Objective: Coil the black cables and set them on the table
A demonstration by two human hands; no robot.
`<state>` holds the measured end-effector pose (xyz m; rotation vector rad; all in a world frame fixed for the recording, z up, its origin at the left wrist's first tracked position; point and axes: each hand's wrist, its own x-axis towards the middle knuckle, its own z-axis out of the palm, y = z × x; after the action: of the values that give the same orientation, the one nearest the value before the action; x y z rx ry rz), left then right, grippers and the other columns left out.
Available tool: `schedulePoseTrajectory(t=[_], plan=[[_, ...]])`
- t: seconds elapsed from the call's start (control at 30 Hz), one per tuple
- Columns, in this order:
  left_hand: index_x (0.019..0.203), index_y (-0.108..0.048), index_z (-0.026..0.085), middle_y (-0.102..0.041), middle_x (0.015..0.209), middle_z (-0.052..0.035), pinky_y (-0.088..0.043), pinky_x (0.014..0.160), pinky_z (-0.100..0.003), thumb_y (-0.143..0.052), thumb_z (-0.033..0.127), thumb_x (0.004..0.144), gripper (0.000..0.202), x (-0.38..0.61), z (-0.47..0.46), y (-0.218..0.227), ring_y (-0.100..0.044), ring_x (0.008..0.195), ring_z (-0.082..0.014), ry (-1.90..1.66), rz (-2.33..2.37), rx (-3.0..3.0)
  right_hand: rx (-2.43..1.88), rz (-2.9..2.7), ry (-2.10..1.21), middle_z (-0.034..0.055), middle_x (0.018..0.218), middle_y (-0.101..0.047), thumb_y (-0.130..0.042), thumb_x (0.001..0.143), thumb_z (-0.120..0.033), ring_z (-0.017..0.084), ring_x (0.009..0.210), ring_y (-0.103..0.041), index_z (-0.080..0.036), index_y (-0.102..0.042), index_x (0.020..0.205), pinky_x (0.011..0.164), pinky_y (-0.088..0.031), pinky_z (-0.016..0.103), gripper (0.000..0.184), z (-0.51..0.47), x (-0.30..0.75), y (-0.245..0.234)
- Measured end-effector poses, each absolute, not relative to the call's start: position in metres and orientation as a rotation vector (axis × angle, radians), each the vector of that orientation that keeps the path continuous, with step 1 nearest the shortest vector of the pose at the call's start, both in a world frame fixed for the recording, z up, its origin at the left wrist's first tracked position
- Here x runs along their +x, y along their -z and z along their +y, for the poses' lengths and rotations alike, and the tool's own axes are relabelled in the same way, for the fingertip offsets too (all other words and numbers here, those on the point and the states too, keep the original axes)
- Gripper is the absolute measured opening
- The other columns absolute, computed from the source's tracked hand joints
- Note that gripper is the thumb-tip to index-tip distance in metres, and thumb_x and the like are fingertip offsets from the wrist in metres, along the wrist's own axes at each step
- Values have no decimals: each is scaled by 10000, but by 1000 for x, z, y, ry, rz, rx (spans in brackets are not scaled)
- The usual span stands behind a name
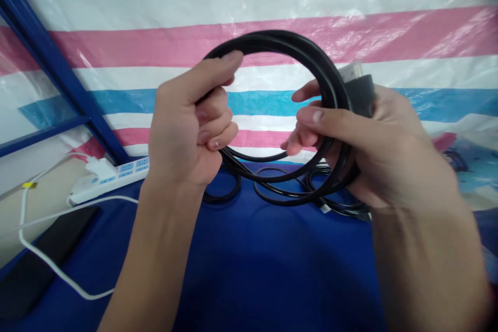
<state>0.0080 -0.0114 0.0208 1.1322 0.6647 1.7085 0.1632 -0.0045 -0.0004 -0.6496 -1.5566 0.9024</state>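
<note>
A thick black cable (288,43), wound into a round coil, is held up in front of me between both hands. My left hand (190,114) is closed around the coil's left side, its thumb lying along the top. On the right side, my right hand (361,135) grips the loops between thumb and fingers. A black plug (361,94) with a pale, flat connector end sticks up between the loops and my right palm. Part of the plug is hidden by that hand.
More black cables (334,202) lie coiled on the blue table (280,264) behind the hands. At the left are a white power strip (112,180) with a plugged-in adapter, a white cord (50,264) and a flat black object (50,259). A striped plastic sheet (194,10) hangs behind a blue frame (58,62).
</note>
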Motion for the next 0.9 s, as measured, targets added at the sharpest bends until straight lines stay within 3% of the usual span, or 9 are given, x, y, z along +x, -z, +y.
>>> schedulePoseTrajectory(t=[0.17,0.27,0.33,0.43,0.53,0.6,0.67,0.77,0.9], plan=[[518,-335,185,-100,435,82,-85,289,-188,-529,198,812,353,2,-8,-20,-76,322,-22,-1768,640,1080,-603,-1567,-909,32,916,-683,-690,721,-258,191,897,-652,-207,-651,984,764,-531,314,271,5,176,2],[514,-303,191,-95,434,82,-90,287,-189,-513,205,819,370,-2,-6,-20,-75,322,-25,-1718,627,1068,-541,-1627,-1017,44,1191,-601,-697,693,-265,233,1078,-584,-247,-588,1136,831,-521,385,457,12,192,2],[510,-265,193,-88,434,81,-95,285,-190,-500,211,827,395,-3,-5,-21,-72,319,-26,-1693,612,1057,-521,-1682,-1099,45,1252,-562,-694,689,-239,219,1082,-580,-257,-542,1201,839,-517,375,534,15,198,3],[511,-215,194,-82,430,79,-97,279,-192,-499,220,831,429,-1,-5,-21,-75,308,-27,-1701,605,1035,-512,-1664,-1093,58,1124,-634,-686,715,-232,179,980,-627,-221,-535,1188,816,-521,322,497,16,191,5],[498,-214,193,-84,429,70,-114,274,-185,-500,209,826,436,6,-6,-18,-97,296,-27,-1691,609,1088,-448,-1501,-1021,36,828,-685,-602,808,-282,151,725,-663,-184,-570,1016,641,-530,270,233,9,170,5],[480,-231,194,-107,424,65,-129,272,-179,-518,174,806,435,10,-6,-16,-118,295,-24,-1605,610,1208,-442,-1403,-1057,-22,585,-601,-554,843,-295,101,448,-559,-192,-572,947,452,-461,230,147,4,159,2],[471,-243,195,-128,421,64,-141,273,-174,-533,144,791,435,12,-8,-14,-131,298,-19,-1498,596,1328,-457,-1360,-1175,-79,423,-416,-576,831,-344,45,283,-353,-202,-587,916,328,-349,195,166,-1,156,-1],[473,-247,198,-132,419,68,-145,277,-170,-527,130,803,438,15,-11,-14,-131,300,-13,-1448,548,1390,-389,-1372,-1310,-101,381,-232,-646,757,-470,17,251,-197,-182,-590,771,260,-241,168,294,-1,162,-5],[468,-242,188,-128,419,73,-135,288,-152,-549,122,798,456,16,-13,-15,-129,296,3,-1431,585,1346,-263,-1402,-1457,-107,390,-203,-678,719,-488,16,252,-181,-181,-597,792,247,-220,153,326,8,173,-1]])
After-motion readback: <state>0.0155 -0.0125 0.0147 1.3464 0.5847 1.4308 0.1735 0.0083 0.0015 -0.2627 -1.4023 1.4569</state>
